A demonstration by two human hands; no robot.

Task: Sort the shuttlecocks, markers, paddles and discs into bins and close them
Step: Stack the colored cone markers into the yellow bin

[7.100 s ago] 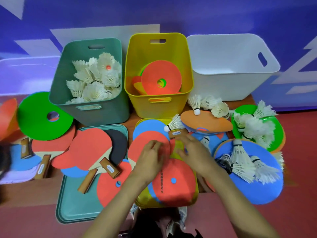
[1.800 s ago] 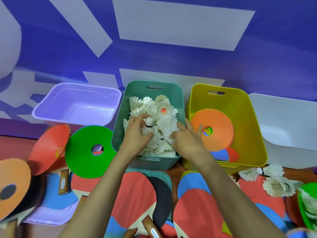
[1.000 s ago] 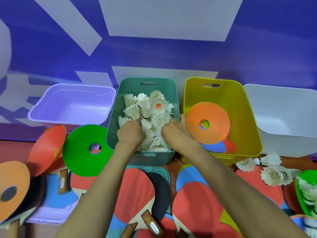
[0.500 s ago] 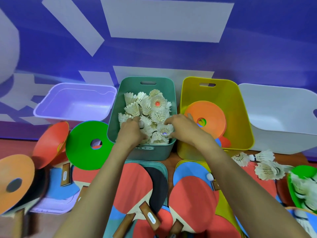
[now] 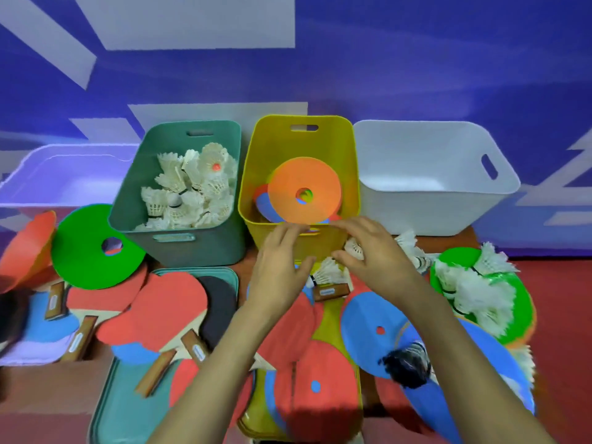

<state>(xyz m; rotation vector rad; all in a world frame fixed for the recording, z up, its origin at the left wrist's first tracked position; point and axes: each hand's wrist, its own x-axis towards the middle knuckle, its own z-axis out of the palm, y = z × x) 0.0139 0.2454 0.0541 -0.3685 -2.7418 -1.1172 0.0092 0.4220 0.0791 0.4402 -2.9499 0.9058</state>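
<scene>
Four bins stood in a row along the far edge of the desk: a lilac bin at the far left corner, a green bin full of white shuttlecocks, a yellow bin with an orange disc leaning over other discs, and a white bin at the far right. In front of them the desk was almost fully covered, so little bare surface was visible. Paddles lay over a green lid near the front edge, a green disc was at the left side, a blue disc at the right, and more shuttlecocks were heaped on another green disc near the right edge. The left hand and the right hand were close together but not touching, just before the near wall of the yellow bin. Both hands were loosely spread, with curved fingers, and neither was clearly clamped on anything. Between the hands one loose shuttlecock lay next to a wooden paddle handle; if the right thumb touched it, I cannot tell.
</scene>
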